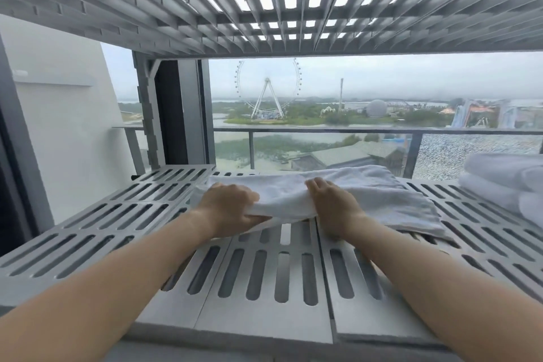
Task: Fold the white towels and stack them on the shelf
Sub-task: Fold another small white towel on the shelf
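Observation:
A folded white towel [367,194] lies on the slotted grey shelf [123,214], toward the back middle. My left hand [227,209] grips the towel's near left edge, fingers curled over it and thumb under it. My right hand [332,206] holds the near edge a little to the right, fingers over the top of the cloth. The near edge is lifted slightly off the shelf between my hands. Two more folded white towels [508,182] sit stacked at the shelf's right end, partly cut off by the frame.
Another slotted shelf [264,3] hangs close overhead. A grey upright post [147,114] stands at the back left, with a white wall to its left. Behind the shelf are a window and a balcony railing [323,131].

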